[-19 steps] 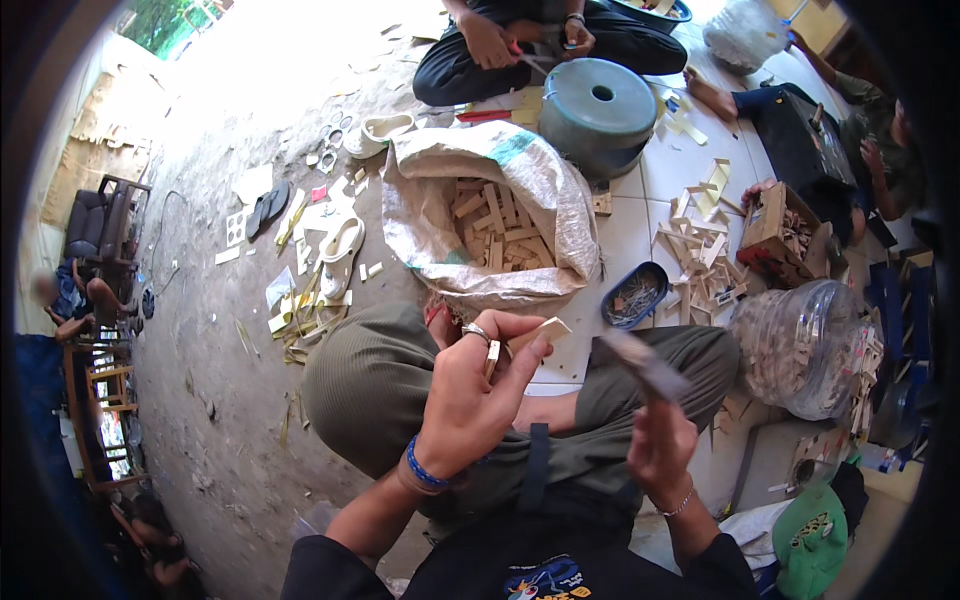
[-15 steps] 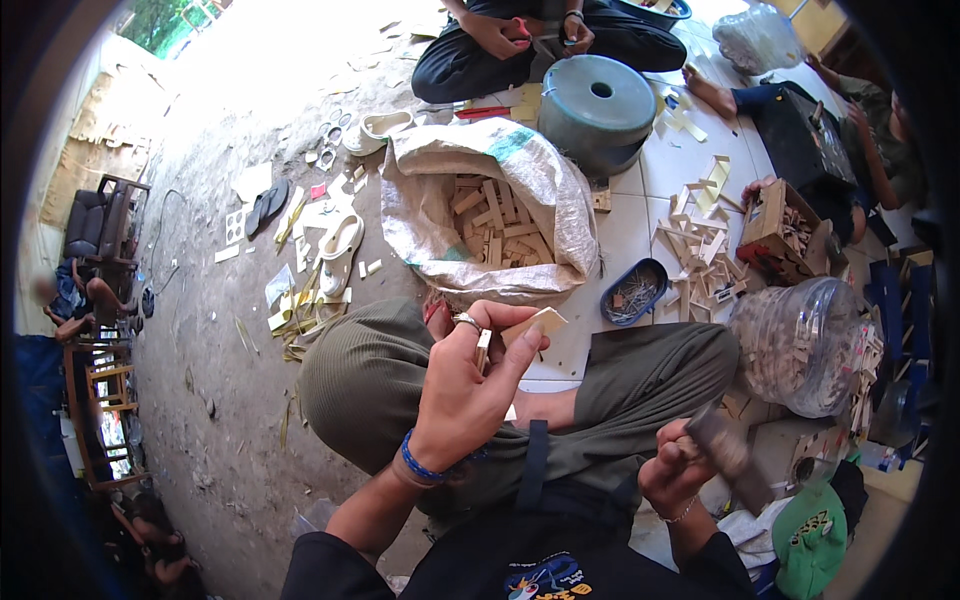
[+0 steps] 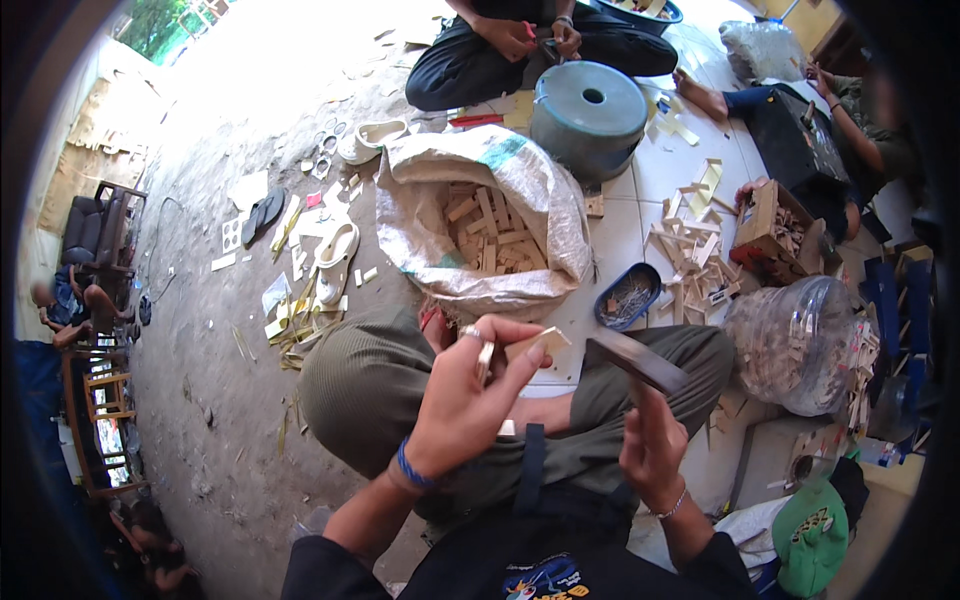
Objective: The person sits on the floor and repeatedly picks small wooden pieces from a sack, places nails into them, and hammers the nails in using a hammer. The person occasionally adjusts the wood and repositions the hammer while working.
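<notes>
My left hand (image 3: 462, 405) is closed around a small piece of pale wood (image 3: 527, 346), pinched between thumb and fingers above my folded legs. In my right hand (image 3: 655, 450) is a hammer (image 3: 637, 364), gripped by its handle. Its dark, blurred head points toward the wooden piece and stays apart from it. Just beyond lies a blue oval tray (image 3: 604, 314) of nails. A large white woven sack (image 3: 410, 225), partly filled with short wood pieces (image 3: 490, 222), stands in front of me.
Loose wooden strips (image 3: 690, 245) are piled on the tiles, near a wooden box (image 3: 757, 222) and a clear plastic container (image 3: 790, 345). A grey-green round tub (image 3: 590, 125) stands by a seated co-worker. Sandals (image 3: 265, 215) and scraps lie leftward; a green cap (image 3: 812, 540) is lower right.
My right hand has swung the hammer up and to the left, closer to my left hand. The left hand keeps the wood nearly in place. The far co-worker's hands have come closer together.
</notes>
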`<state>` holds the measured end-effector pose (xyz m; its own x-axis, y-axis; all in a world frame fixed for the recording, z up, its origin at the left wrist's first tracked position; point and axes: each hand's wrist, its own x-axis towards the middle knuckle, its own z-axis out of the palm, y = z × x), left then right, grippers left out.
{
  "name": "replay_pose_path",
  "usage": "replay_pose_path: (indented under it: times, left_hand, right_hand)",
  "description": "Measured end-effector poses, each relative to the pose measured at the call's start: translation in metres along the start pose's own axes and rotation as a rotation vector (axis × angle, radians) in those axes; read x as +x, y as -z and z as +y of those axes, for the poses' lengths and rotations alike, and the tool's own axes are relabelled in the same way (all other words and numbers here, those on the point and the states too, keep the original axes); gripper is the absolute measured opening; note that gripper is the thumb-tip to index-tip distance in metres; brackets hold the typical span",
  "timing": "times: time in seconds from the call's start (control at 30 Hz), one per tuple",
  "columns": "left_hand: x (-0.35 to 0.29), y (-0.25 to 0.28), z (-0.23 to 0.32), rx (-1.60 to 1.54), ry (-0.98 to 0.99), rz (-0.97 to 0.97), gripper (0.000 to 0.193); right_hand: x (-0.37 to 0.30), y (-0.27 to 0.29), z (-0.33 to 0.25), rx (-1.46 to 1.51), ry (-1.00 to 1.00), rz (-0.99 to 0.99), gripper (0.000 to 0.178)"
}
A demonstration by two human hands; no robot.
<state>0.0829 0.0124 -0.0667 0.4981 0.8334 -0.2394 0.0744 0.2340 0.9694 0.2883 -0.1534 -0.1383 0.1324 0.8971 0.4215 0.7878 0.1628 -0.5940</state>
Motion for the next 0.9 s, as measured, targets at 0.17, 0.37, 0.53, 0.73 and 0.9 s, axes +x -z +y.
replay_pose_path:
  times: [0.17,0.37,0.53,0.73,0.9]
  left_hand:
    - [0.005,-0.002,-0.002,0.008,-0.060,0.074,0.022]
    - [0.001,-0.007,-0.003,-0.055,-0.082,0.088,0.023]
    - [0.003,-0.006,0.000,0.061,-0.094,0.056,0.020]
    - [0.000,-0.002,0.002,0.181,-0.021,-0.023,0.022]
    - [0.004,-0.008,0.000,0.099,-0.088,0.039,0.020]
  right_hand:
    - [0.005,0.005,0.000,0.086,0.167,0.042,0.070]
    - [0.002,0.009,-0.004,0.196,-0.056,0.247,0.077]
    - [0.005,0.012,-0.011,0.250,-0.058,0.037,0.077]
    - [0.006,0.013,-0.011,0.285,-0.162,0.099,0.074]
    - [0.010,0.010,-0.004,0.014,-0.018,-0.174,0.078]
